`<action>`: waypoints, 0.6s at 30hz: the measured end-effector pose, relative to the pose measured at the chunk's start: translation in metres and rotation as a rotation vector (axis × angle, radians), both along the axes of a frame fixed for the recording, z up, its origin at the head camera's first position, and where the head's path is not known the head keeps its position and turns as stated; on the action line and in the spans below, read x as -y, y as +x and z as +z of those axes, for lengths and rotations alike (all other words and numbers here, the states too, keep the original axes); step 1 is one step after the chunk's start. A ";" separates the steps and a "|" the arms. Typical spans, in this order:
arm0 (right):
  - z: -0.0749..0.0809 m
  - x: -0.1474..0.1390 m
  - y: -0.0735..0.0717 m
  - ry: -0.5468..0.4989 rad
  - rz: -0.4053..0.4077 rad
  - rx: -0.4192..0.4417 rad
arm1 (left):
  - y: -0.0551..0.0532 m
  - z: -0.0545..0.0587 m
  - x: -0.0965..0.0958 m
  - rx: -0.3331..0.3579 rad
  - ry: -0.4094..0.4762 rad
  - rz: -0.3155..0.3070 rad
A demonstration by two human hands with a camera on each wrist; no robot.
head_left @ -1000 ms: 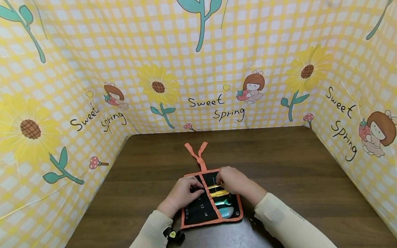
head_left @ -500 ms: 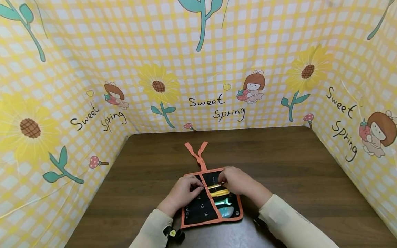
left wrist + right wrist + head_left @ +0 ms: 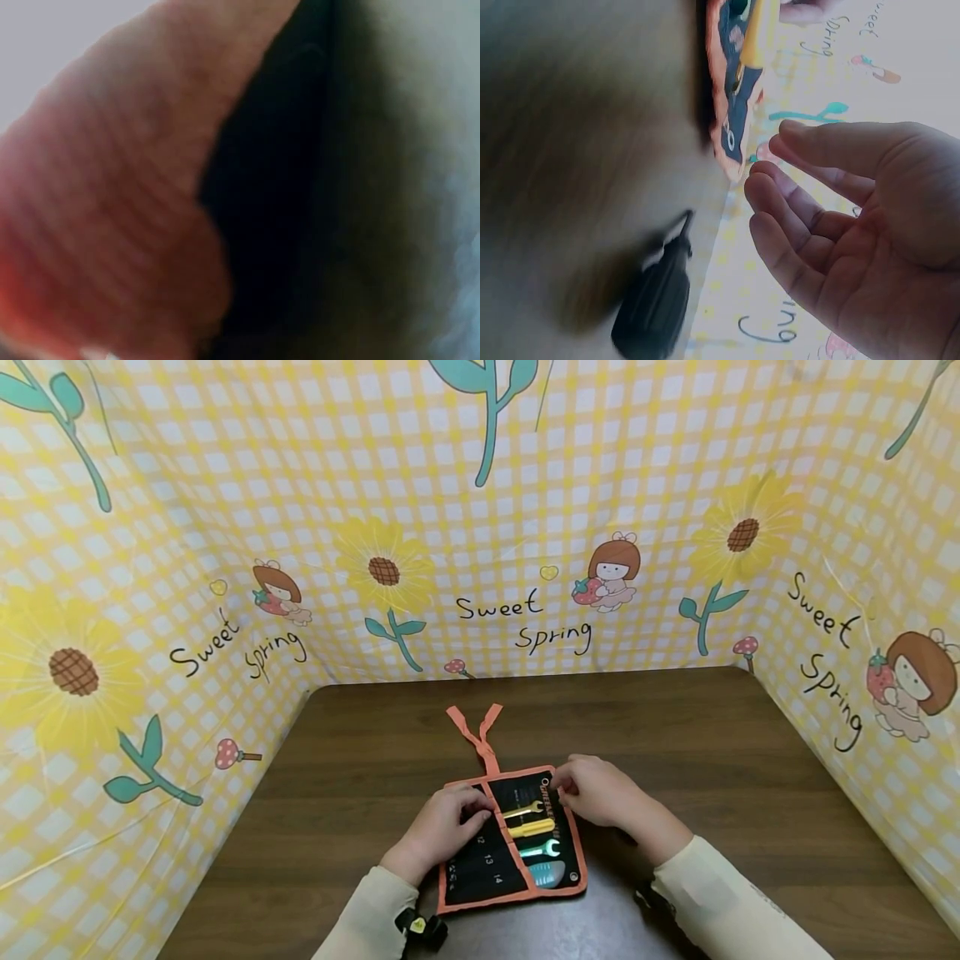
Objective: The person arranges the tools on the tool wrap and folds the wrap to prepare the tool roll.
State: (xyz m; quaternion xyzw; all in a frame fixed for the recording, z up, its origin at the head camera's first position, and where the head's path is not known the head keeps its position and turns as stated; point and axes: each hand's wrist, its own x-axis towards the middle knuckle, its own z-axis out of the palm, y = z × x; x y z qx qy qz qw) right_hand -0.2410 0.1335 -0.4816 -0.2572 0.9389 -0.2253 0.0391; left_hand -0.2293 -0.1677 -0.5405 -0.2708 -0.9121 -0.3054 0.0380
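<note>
A black fabric tool roll (image 3: 476,881) with orange edging lies on the table. Its pockets hold a small gold wrench (image 3: 527,810), a yellow-handled tool (image 3: 531,827), a green wrench (image 3: 538,849) and a rounded light-blue piece (image 3: 547,873). My left hand (image 3: 437,835) rests over the roll, thumb and forefinger pinching at its orange middle band. By the roll's upper right corner is my right hand (image 3: 596,789), fingers loosely bent and holding nothing. The right wrist view shows this right hand (image 3: 855,225) beside the roll. Its left wrist counterpart is mostly blurred skin.
A black-handled screwdriver (image 3: 656,300) shows in the right wrist view, on the table. Orange ties (image 3: 480,739) stretch from the roll's far edge. Around the brown table (image 3: 360,727) rises a yellow checked cloth (image 3: 487,543) on three sides.
My right hand has let go of the gold wrench and drawn back to the right, uncovering the wrench's open end and the roll's printed lettering. The left hand has stayed in place.
</note>
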 end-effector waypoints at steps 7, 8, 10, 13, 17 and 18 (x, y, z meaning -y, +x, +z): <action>-0.002 -0.022 0.001 -0.028 -0.055 -0.009 | 0.000 0.002 -0.001 -0.022 -0.022 0.010; -0.002 -0.025 0.001 -0.032 -0.058 -0.006 | 0.000 0.002 -0.001 -0.020 -0.025 0.011; -0.003 -0.032 0.001 -0.045 -0.072 0.010 | 0.001 0.002 -0.002 -0.013 -0.027 0.013; -0.004 -0.042 0.001 -0.053 -0.096 0.037 | 0.001 0.002 -0.002 -0.013 -0.034 0.012; -0.008 -0.056 0.000 -0.059 -0.109 0.059 | 0.002 0.003 -0.003 -0.012 -0.064 0.010; -0.008 -0.059 0.000 -0.061 -0.107 0.063 | 0.002 0.003 -0.003 -0.011 -0.073 0.009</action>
